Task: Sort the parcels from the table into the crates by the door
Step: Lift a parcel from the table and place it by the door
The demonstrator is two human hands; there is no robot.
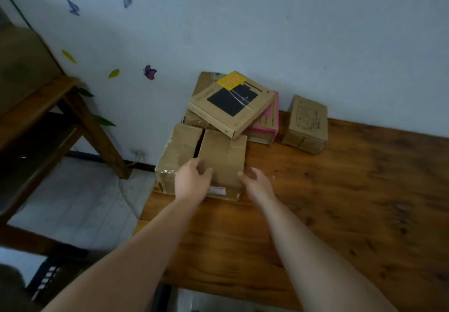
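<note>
- left hand (193, 178) grips the brown box (223, 158): thumb on top, fingers curled into the gap at its left edge
- right hand (256, 180) is against the same box's near right corner; blurred, cannot tell if it has a grip or only touches
- brown box lies flat on the worktop (340, 202) between the two hands, not lifted yet
- taped box (176, 156) is just left of the left hand, side by side with the brown box
- beyond the hands: flat box (230, 102) tilted on a pile, pink box (267, 123) under its right side, back carton (206, 80) against the wall
- small box (306, 124) beyond and right of the right hand, apart from the pile
- progress: looks early; at least six parcels on the worktop, pick of one just starting
- containers: crates and door not in view, contents unknown
</note>
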